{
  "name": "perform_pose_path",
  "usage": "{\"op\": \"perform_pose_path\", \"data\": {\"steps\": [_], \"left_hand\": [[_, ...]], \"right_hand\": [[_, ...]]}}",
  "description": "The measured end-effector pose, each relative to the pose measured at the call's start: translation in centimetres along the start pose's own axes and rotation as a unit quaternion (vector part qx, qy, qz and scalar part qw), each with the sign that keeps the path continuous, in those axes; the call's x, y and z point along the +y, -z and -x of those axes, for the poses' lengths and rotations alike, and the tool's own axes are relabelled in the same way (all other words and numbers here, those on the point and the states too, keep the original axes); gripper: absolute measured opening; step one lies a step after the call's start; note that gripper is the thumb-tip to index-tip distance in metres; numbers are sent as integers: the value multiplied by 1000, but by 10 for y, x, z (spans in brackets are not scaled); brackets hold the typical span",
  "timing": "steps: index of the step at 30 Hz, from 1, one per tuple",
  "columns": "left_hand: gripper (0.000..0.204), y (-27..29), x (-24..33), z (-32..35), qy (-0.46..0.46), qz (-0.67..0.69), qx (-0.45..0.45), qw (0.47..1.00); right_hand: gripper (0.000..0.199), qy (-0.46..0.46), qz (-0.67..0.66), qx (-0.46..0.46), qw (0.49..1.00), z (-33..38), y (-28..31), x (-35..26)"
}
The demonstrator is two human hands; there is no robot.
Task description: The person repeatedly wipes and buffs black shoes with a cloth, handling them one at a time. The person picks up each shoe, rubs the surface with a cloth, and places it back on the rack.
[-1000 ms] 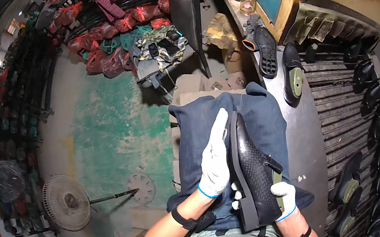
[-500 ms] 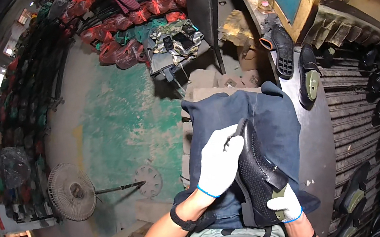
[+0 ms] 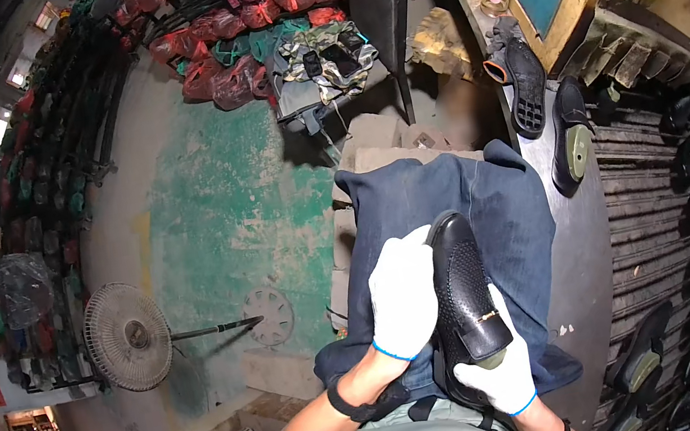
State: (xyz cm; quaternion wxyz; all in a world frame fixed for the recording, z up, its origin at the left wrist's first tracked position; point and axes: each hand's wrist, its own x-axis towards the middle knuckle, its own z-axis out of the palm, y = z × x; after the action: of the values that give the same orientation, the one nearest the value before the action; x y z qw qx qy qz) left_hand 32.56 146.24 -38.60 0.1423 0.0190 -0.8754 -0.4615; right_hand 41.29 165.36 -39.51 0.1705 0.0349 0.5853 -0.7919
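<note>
A black loafer [image 3: 461, 274] with a dimpled upper and a small gold-toned metal trim lies over my lap, toe pointing away and its upper facing me. My left hand [image 3: 402, 297], in a white glove, is closed on the left side of the toe end; its fingertips are hidden by the shoe. My right hand [image 3: 502, 379], also in a white glove, wraps the heel end from the right. Its thumb lies across the shoe's opening, where a bit of a dull green shoe last [image 3: 490, 361] shows. A dark blue cloth [image 3: 505, 216] covers my thighs under the shoe.
To the right runs a metal ledge [image 3: 575, 268] holding another loafer [image 3: 571, 136] and an upturned dark shoe [image 3: 527, 89]. Beyond it is a slatted rack [image 3: 640, 207] with several shoes. A fan [image 3: 128, 336] lies at left; a chair [image 3: 376, 5] stands ahead.
The loafer has rolled so that its upper and metal trim turn toward me. My right hand has shifted its grip, with fingers now along the shoe's right side. The left still holds the toe end.
</note>
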Motion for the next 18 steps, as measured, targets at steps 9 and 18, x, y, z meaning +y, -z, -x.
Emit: {"op": "perform_pose_path", "data": {"steps": [9,18], "left_hand": [[56,32,-2,-26,92,305,-172,932],[65,-28,-33,-52,-2,336,-182,924]], "right_hand": [[95,-139,-300,-21,943,-1,21,-12],[96,-213,-445,-146,857,2,40,24]]}}
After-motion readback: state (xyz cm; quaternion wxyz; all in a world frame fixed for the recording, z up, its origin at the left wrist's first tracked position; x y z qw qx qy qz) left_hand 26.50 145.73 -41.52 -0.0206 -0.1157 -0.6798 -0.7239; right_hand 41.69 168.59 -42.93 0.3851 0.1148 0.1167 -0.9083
